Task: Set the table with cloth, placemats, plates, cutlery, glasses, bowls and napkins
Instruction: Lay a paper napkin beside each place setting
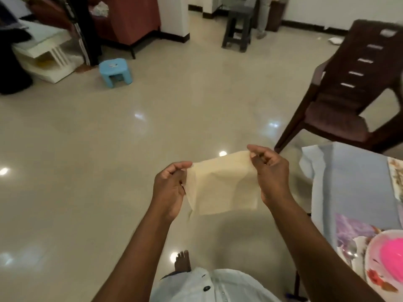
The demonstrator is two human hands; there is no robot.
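A pale cream napkin (222,184) hangs in the air over the floor, stretched flat between both hands in front of the person's body. The left hand (169,188) pinches its upper left corner, thumb and fingers (183,165) curled onto the edge, so the sheet lies just to the right of those fingertips. The right hand (271,173) pinches the upper right corner in the same way, its fingers bent tightly around the edge, with the sheet falling away below and to the left. The lower edge hangs free, touching nothing.

To the right, apart from the napkin, the tabletop (322,221) carries a light blue tablecloth (353,184). On it lie a floral placemat (357,227), a flowered plate (375,267) and a pink bowl (392,253) on the plate; a spoon (350,250) rests beside the plate. Beyond the tabletop stands a dark brown plastic chair (349,94). Farther off on the glossy tiled floor (109,149) stand a small blue stool (115,71) and a dark stool (238,27). The person's bare foot (182,261) shows below.
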